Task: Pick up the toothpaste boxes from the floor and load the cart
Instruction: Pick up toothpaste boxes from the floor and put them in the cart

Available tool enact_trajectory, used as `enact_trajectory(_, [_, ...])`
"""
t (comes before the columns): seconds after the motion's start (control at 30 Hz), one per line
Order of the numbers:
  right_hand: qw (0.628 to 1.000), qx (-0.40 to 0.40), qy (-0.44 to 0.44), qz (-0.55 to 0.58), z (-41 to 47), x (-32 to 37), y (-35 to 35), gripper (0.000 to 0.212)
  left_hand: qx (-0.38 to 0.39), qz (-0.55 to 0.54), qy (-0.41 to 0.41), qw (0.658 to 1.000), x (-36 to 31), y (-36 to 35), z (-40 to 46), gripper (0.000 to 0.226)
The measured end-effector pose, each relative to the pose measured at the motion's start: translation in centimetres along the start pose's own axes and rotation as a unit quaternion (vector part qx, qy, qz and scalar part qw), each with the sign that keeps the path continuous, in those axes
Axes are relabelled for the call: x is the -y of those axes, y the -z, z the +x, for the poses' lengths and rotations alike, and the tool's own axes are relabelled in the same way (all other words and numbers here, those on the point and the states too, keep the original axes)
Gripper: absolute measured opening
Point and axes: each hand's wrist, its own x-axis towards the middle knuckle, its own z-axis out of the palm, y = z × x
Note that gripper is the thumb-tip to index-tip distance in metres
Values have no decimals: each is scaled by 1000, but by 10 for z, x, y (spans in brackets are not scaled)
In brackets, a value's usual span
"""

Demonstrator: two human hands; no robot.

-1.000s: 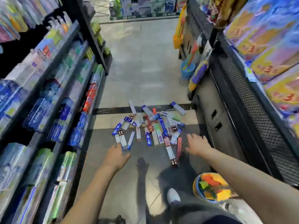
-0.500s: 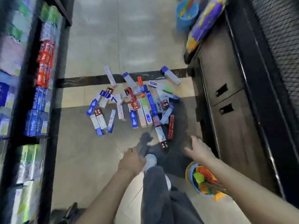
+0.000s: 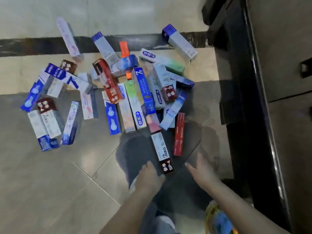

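Several toothpaste boxes lie scattered in a pile (image 3: 133, 92) on the tiled floor, blue, white, red and green. The nearest is a long white box with a dark red end (image 3: 161, 153), pointing toward me. A red box (image 3: 179, 134) lies just right of it. My left hand (image 3: 149, 177) hovers at the near left of the white box, fingers loosely bent, holding nothing. My right hand (image 3: 201, 171) is spread open to the right of that box, also holding nothing. No cart is in view.
A black shelf base (image 3: 239, 98) with wooden drawer fronts (image 3: 283, 48) runs along the right. A colourful round basket (image 3: 219, 220) sits at the bottom right by my forearm. My trouser leg and white shoe (image 3: 164, 222) are below the hands. A dark floor stripe (image 3: 33, 46) crosses behind the pile.
I have leaned down over the pile, so the boxes fill the view. Both hands came closer together on either side of the nearest white box. The shelves on the left left the view.
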Motion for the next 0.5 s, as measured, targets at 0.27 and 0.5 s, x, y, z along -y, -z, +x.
enact_trajectory(0.27, [999,-46,-9,23,118,-6,-67,87,-19,-153,74,985,-9,-80,127,67])
enact_trajectory(0.5, [993,-113,-28,12,154,3,-85,52,-100,-166,86,977,-21,-89,157,58])
